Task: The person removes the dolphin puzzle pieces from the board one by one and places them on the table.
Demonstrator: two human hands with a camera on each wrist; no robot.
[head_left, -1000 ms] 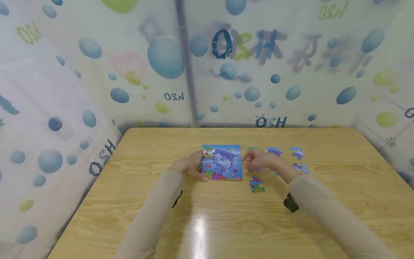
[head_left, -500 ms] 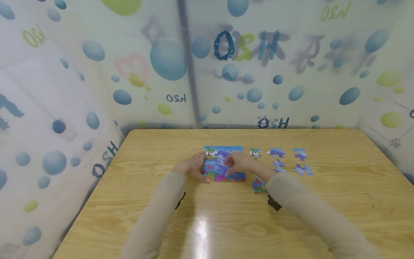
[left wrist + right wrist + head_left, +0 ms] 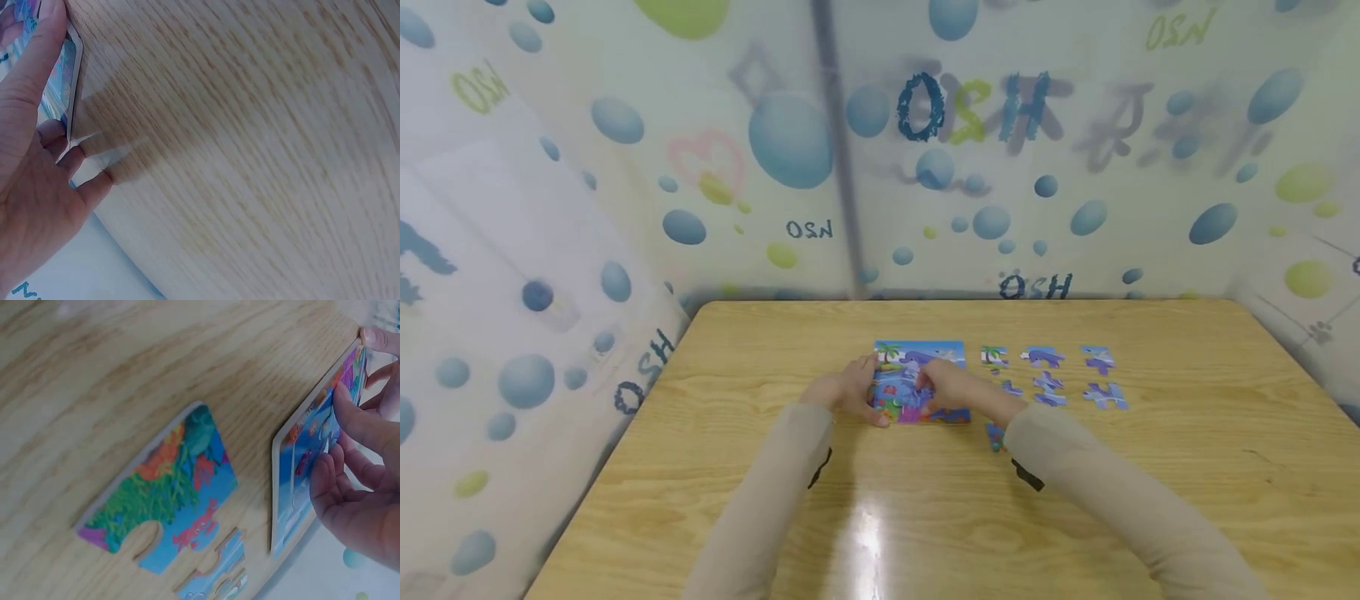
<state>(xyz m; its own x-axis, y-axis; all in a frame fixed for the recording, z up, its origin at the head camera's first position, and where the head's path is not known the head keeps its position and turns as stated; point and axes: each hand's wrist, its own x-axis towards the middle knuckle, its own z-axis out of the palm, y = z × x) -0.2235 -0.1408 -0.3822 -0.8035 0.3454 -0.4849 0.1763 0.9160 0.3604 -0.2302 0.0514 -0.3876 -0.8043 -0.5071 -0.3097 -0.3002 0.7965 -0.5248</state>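
Note:
A dolphin picture puzzle board (image 3: 955,350) lies flat on the table. My left hand (image 3: 850,387) rests against its left side, the thumb along the near left corner and the fingers at the left edge. My right hand (image 3: 951,387) is over the board's middle and right part, touching its face with bent fingers. In the right wrist view the thumb (image 3: 359,419) is apart from the fingertips; the board (image 3: 290,465) shows between them. No lifted piece is visible. Right of the board lie several loose puzzle pieces, including a coral-and-crab piece (image 3: 181,481), partly hidden by my forearm in the head view.
Loose pieces lie in rows: a palm piece (image 3: 994,357), a dolphin piece (image 3: 1043,357) and a far-right piece (image 3: 1099,358) at the back, with others (image 3: 1048,389) in front. The wooden table (image 3: 760,333) meets a wall (image 3: 880,208) with a bubble pattern.
My right hand has moved left from beside the loose pieces onto the board, baring the palm piece and others. My left hand has stayed at the board's left edge.

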